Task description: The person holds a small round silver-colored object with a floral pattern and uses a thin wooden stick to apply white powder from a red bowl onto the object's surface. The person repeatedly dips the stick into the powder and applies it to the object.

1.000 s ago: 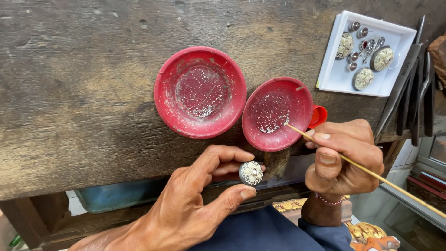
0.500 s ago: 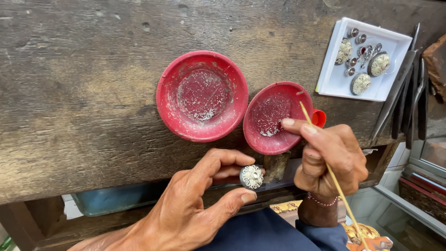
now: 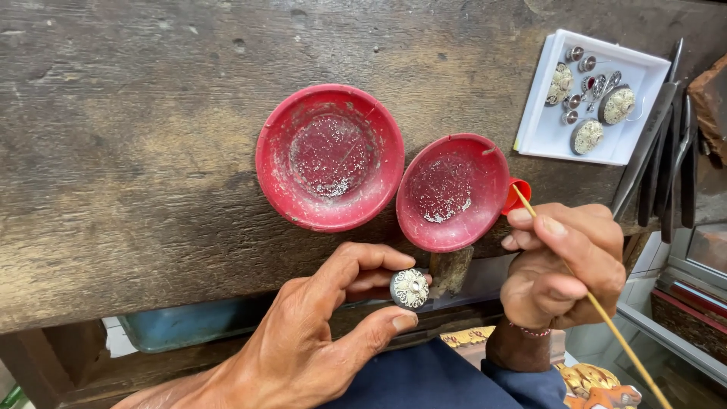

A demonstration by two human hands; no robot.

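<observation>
My left hand (image 3: 318, 333) pinches a small round silver ornament (image 3: 410, 288) between thumb and fingers, just below the edge of the worn wooden bench (image 3: 136, 159). My right hand (image 3: 564, 261) grips a thin yellow stick (image 3: 598, 310); its tip points up at the rim of the smaller red dish (image 3: 453, 192), beside a small red cap (image 3: 521, 195). A larger red dish (image 3: 329, 157) lies to its left. Both dishes hold a scatter of tiny silvery grains.
A white square tray (image 3: 551, 129) with several small silver pieces sits at the bench's upper right. Dark metal hand tools (image 3: 659, 144) lie along the right edge. A blue container (image 3: 182, 326) is under the bench.
My right hand has swung the stick: its tip left the inside of the smaller dish and now rests near the rim by the red cap. The left hand has kept its hold on the ornament.
</observation>
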